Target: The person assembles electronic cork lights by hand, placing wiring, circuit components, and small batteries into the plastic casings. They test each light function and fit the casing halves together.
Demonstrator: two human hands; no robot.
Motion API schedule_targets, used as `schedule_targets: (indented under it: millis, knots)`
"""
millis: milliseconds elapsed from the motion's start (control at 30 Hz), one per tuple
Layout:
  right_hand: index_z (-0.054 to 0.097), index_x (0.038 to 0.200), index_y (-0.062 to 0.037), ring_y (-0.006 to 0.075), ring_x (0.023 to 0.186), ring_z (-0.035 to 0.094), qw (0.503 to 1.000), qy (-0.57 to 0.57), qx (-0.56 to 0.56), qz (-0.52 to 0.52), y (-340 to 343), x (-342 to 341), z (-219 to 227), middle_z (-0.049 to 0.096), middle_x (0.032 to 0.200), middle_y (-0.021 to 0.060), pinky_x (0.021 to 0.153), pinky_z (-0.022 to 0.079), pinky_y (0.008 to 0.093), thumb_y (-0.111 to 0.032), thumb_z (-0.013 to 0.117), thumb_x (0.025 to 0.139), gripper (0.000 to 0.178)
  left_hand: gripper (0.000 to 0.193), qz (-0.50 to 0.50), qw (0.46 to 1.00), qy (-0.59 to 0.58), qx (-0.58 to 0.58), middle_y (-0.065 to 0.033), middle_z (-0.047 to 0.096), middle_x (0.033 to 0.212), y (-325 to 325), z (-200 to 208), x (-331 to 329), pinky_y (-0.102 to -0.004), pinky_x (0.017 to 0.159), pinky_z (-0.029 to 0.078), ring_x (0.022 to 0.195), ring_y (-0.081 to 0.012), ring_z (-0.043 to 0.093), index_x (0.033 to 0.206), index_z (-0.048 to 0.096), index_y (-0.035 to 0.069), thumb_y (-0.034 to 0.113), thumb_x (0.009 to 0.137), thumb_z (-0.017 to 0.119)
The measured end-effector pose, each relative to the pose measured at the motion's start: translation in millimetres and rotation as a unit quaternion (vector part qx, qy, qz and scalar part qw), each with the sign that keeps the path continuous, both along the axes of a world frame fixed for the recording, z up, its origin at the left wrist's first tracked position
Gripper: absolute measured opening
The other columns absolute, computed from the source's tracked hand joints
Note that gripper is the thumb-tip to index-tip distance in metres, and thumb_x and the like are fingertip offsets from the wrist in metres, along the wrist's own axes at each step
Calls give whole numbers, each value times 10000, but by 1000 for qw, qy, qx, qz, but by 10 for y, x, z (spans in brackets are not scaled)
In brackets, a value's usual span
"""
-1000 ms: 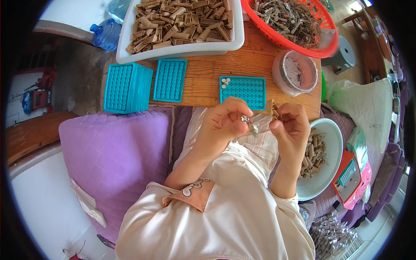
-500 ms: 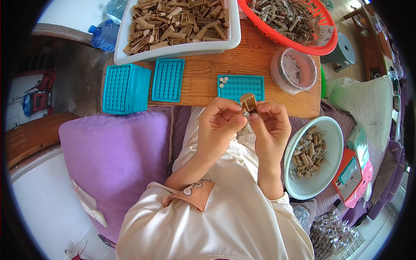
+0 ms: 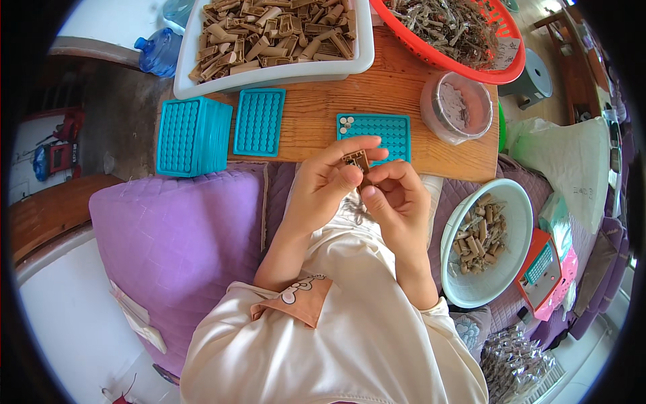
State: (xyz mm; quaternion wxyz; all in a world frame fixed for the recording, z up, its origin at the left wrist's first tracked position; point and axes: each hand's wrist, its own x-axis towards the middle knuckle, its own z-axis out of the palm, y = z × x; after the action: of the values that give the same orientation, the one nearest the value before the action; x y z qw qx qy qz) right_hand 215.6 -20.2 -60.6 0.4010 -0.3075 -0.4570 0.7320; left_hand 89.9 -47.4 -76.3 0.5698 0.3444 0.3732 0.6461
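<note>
In front of my lap, a small tan plastic casing (image 3: pixel 357 159) is held between both hands, its hollow, ribbed side facing up. My left hand (image 3: pixel 324 185) pinches it between thumb and fingers. My right hand (image 3: pixel 398 205) is closed at the casing's lower end, thumb against forefinger; its fingertips partly cover that end. Thin grey wires (image 3: pixel 358 210) dangle beneath the hands. Just beyond my fingers lies a teal dimpled tray (image 3: pixel 393 135) with several white round discs (image 3: pixel 345 124) in its far left corner.
A white bin (image 3: pixel 282 79) of tan casings and a red basket (image 3: pixel 444 64) of wired parts stand at the back. Teal trays (image 3: pixel 182 138) are stacked left, beside a single tray (image 3: pixel 259 121). A clear tub (image 3: pixel 449 131) and a pale basin (image 3: pixel 464 293) of casings are right.
Both hands have shifted left and slightly nearer with the casing. It has been turned, so its ribbed inside now faces up, and the wires show below the hands.
</note>
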Motion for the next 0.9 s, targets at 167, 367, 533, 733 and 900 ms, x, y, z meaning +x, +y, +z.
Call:
schedule_targets:
  millis: [167,367,533,733,900]
  knots:
    - [420,845,-1,89,765,519,998,31,-35,-51,6,-65,-11,524,851,65,638,436,205,43,521,771,132,543,-37,997,67,24,-163,484,1124,11,24,9,-259,858,377,1026,-166,466,1236,315,-4,311,827,483]
    - [418,840,7,106,782,524,998,38,-30,-31,31,-42,-2,521,836,63,668,453,226,60,520,765,137,619,-69,998,1,15,-179,481,1126,27,23,-32,-326,882,376,1029,-223,486,1216,330,-32,375,789,519]
    - [427,818,9,102,781,524,1000,-15,12,-24,21,-25,-30,520,828,62,672,454,220,76,531,754,139,576,-123,992,-27,17,-167,506,1097,57,-162,-158,-326,877,387,1024,-220,491,1176,386,-34,346,776,550]
    - [431,800,9,98,780,524,996,-51,52,-57,-5,-26,-53,521,808,58,659,454,213,75,538,751,135,510,-101,992,-76,8,-135,513,1085,62,-100,-22,-298,865,390,1020,-198,484,1131,439,-31,298,767,579]
    - [410,862,3,97,766,526,998,-6,31,-58,-2,-30,-115,505,854,69,642,455,204,65,531,759,171,501,-134,990,47,-23,-171,505,1096,36,-105,-69,-316,866,390,1037,-223,478,1116,438,-39,315,782,557]
